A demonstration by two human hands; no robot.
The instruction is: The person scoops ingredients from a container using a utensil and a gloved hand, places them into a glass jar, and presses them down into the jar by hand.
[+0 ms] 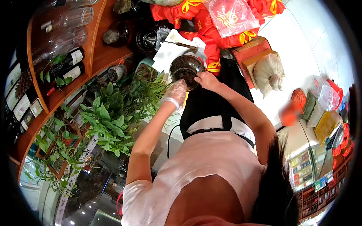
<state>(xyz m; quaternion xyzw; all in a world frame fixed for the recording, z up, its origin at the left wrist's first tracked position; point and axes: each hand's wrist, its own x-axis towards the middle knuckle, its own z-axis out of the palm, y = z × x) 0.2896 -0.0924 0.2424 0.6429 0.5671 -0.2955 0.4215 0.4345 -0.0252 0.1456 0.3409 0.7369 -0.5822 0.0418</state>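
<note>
A round glass jar (182, 63) with dark, crumbly contents lies tilted in front of the body. My right hand (208, 81) is bare and pinches the jar's rim from the right. My left hand (176, 91) wears a clear plastic glove. Its fingers are drawn together at the jar's mouth, and what they hold is too small to make out. Just above the jar, a long thin tool (185, 45) with a dark handle rests across white paper (166, 54).
Leafy plants (109, 116) stand left, beside a curved wooden shelf (96, 37) with bottles and glasses. Red bags (205, 26) with yellow ribbons lie beyond the jar. At the right are a tied plastic bag (267, 71) on a box and a cluster of packages (324, 116).
</note>
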